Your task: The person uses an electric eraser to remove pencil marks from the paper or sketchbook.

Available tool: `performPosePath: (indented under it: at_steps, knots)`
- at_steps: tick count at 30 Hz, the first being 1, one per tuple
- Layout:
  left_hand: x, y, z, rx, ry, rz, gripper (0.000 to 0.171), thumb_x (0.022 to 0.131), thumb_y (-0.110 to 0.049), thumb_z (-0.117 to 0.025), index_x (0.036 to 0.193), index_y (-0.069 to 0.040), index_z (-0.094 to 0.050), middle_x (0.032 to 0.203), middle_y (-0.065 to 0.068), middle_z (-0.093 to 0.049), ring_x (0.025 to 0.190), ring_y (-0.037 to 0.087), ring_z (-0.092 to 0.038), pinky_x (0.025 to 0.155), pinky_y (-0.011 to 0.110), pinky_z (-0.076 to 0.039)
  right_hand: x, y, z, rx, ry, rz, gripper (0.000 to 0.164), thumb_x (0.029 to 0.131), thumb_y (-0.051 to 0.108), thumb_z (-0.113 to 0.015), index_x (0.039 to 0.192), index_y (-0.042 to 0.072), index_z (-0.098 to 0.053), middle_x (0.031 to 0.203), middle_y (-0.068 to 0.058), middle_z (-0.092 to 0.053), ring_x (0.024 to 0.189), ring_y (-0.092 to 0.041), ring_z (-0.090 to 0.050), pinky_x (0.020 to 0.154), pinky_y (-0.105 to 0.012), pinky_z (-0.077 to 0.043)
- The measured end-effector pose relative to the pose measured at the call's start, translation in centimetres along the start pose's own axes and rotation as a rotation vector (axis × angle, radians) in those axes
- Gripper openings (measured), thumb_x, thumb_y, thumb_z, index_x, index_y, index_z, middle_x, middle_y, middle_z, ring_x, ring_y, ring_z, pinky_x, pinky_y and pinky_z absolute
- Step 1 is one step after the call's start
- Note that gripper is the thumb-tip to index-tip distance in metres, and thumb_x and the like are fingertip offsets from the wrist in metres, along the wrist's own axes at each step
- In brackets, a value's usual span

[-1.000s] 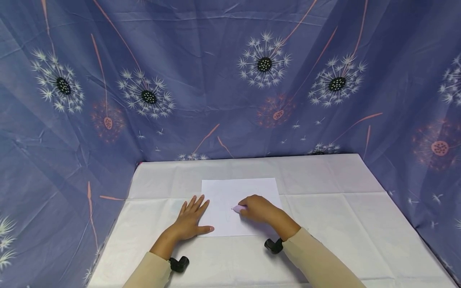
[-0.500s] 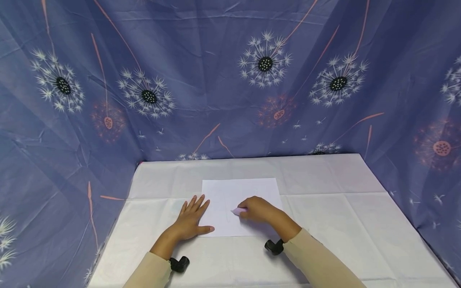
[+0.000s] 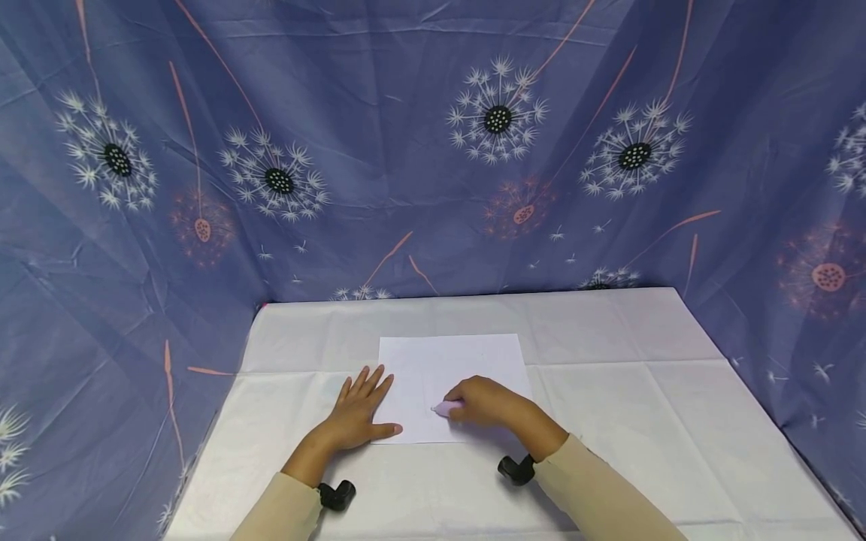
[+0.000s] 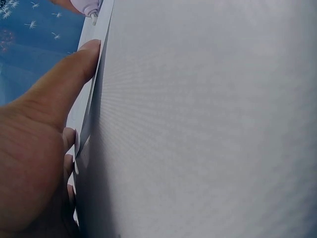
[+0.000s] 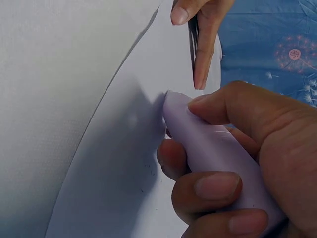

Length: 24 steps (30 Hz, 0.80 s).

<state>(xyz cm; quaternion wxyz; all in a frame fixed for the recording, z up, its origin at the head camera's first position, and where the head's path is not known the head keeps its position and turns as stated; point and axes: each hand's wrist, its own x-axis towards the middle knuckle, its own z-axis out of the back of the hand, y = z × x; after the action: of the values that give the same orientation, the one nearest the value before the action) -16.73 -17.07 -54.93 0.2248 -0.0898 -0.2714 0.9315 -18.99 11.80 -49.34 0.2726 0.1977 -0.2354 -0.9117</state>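
Note:
A sheet of white paper [image 3: 446, 357] lies on the white-covered table. My left hand [image 3: 361, 417] rests flat on its left edge, fingers spread, with the thumb near the lower left corner. My right hand [image 3: 483, 400] grips a lavender correction pen [image 3: 446, 408], its narrow tip pointing left, right at the paper near the middle of the lower half. In the right wrist view, thumb and fingers wrap the thick body of the correction pen [image 5: 208, 144], and my left hand [image 5: 205, 29] shows beyond it. The left wrist view catches the pale tip of the correction pen [image 4: 94, 19] past my left thumb.
The table [image 3: 609, 421] has a creased white cloth. Behind it and along both sides hangs a blue curtain [image 3: 379, 150] with a dandelion print. Black wrist-worn devices [image 3: 337, 496] sit by both cuffs.
My right hand has moved a little toward me with the correction pen, its tip travelling down the sheet. The left hand and the paper have stayed in place.

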Motion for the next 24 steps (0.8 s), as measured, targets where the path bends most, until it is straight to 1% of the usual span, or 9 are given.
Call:
performPosePath:
  at_steps: [6, 7, 9, 13, 14, 16, 18, 20, 24]
  knots:
    - [0.31, 0.38, -0.40, 0.036, 0.026, 0.049, 0.096, 0.087, -0.056, -0.072, 0.161, -0.015, -0.026, 0.172, 0.009, -0.010, 0.159, 0.037, 0.000, 0.125, 0.063, 0.003, -0.27, 0.05, -0.13, -0.031, 0.017, 0.016, 0.016, 0.093, 0.022, -0.071, 0.106, 0.019, -0.080, 0.094, 0.011, -0.073, 0.081, -0.007, -0.056, 0.080, -0.029, -0.049]
    - [0.32, 0.51, -0.54, 0.036, 0.020, 0.047, 0.097, 0.087, -0.056, -0.071, 0.162, -0.016, -0.026, 0.172, 0.008, -0.009, 0.160, 0.036, 0.000, 0.125, 0.062, 0.004, -0.30, 0.02, -0.16, -0.033, 0.014, 0.021, 0.016, 0.093, 0.022, -0.071, 0.106, 0.018, -0.080, 0.094, 0.010, -0.073, 0.081, -0.007, -0.057, 0.080, -0.029, -0.050]
    - [0.35, 0.62, -0.62, 0.043, 0.018, 0.043, 0.097, 0.087, -0.057, -0.071, 0.162, -0.016, -0.025, 0.172, 0.008, -0.009, 0.160, 0.037, 0.000, 0.125, 0.062, 0.003, -0.35, 0.03, -0.20, -0.040, 0.001, 0.018, 0.017, 0.093, 0.021, -0.071, 0.108, 0.018, -0.080, 0.098, 0.009, -0.075, 0.085, -0.008, -0.060, 0.083, -0.030, -0.051]
    - [0.29, 0.50, -0.34, 0.028, 0.003, 0.019, 0.097, 0.087, -0.057, -0.071, 0.160, -0.011, -0.029, 0.171, 0.014, -0.014, 0.158, 0.042, -0.004, 0.124, 0.065, 0.001, -0.34, 0.14, -0.38, -0.053, -0.026, 0.004, 0.020, 0.093, 0.020, -0.072, 0.111, 0.016, -0.079, 0.107, 0.004, -0.077, 0.095, -0.012, -0.066, 0.090, -0.035, -0.054]
    - [0.27, 0.47, -0.28, 0.024, 0.001, 0.011, 0.097, 0.086, -0.057, -0.071, 0.160, -0.009, -0.030, 0.170, 0.016, -0.015, 0.158, 0.043, -0.004, 0.123, 0.066, 0.001, -0.34, 0.21, -0.40, -0.059, -0.026, 0.001, 0.020, 0.093, 0.021, -0.072, 0.111, 0.016, -0.079, 0.109, 0.004, -0.077, 0.097, -0.012, -0.066, 0.091, -0.035, -0.054]
    - [0.20, 0.41, -0.20, 0.008, -0.006, -0.001, 0.097, 0.086, -0.057, -0.072, 0.159, -0.007, -0.031, 0.169, 0.019, -0.017, 0.157, 0.046, -0.005, 0.123, 0.068, 0.001, -0.34, 0.31, -0.45, -0.065, -0.018, 0.012, 0.021, 0.092, 0.020, -0.072, 0.111, 0.016, -0.079, 0.107, 0.004, -0.077, 0.094, -0.011, -0.066, 0.089, -0.034, -0.054]
    - [0.18, 0.43, -0.21, 0.000, -0.002, -0.001, 0.097, 0.086, -0.057, -0.072, 0.159, -0.007, -0.031, 0.169, 0.019, -0.017, 0.157, 0.046, -0.005, 0.123, 0.068, 0.002, -0.38, 0.43, -0.45, -0.062, -0.006, 0.018, 0.021, 0.091, 0.020, -0.072, 0.110, 0.016, -0.080, 0.106, 0.005, -0.077, 0.092, -0.010, -0.065, 0.087, -0.033, -0.054]
    - [0.15, 0.48, -0.31, 0.012, 0.007, 0.008, 0.098, 0.087, -0.059, -0.070, 0.160, -0.009, -0.028, 0.170, 0.017, -0.014, 0.157, 0.044, -0.003, 0.123, 0.066, 0.003, -0.40, 0.49, -0.44, -0.060, 0.001, 0.015, 0.022, 0.091, 0.020, -0.072, 0.111, 0.015, -0.079, 0.106, 0.004, -0.077, 0.092, -0.011, -0.065, 0.088, -0.033, -0.054]
    - [0.19, 0.61, -0.57, 0.030, 0.008, 0.025, 0.098, 0.087, -0.059, -0.070, 0.162, -0.014, -0.026, 0.172, 0.011, -0.011, 0.159, 0.039, -0.002, 0.125, 0.064, 0.003, -0.41, 0.40, -0.41, -0.049, -0.020, -0.019, 0.021, 0.092, 0.021, -0.072, 0.111, 0.016, -0.079, 0.110, 0.003, -0.077, 0.102, -0.016, -0.069, 0.095, -0.038, -0.054]
